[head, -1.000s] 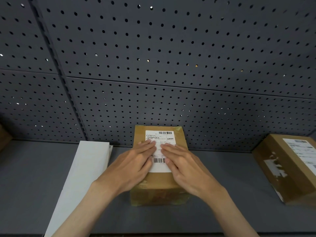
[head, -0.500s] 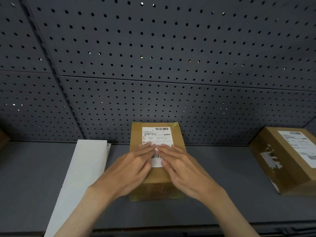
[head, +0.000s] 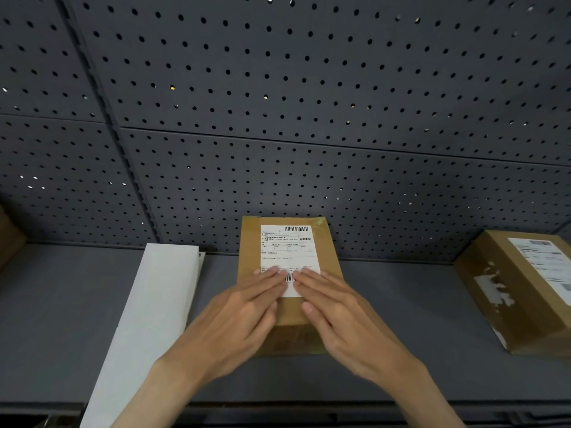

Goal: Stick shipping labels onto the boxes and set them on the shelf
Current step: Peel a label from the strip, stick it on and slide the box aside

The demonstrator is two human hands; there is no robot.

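Observation:
A brown cardboard box [head: 250,239] lies flat on the grey shelf [head: 61,304], its far end against the pegboard. A white shipping label [head: 289,247] with barcodes covers its top. My left hand [head: 238,319] and my right hand [head: 343,316] lie side by side on the box. Their straight fingers press flat on the label's near end, fingertips almost meeting at the lower barcode. The near part of the label and box is hidden under my hands.
A long white stack of label sheets [head: 148,319] lies left of the box and overhangs the shelf's front edge. A second labelled cardboard box [head: 519,291] sits at the right. A brown box corner [head: 9,236] shows at far left. Perforated dark pegboard [head: 278,118] backs the shelf.
Both hands have slid toward me along the label, from its middle to its near end, uncovering more of the printed upper part. The box has not moved.

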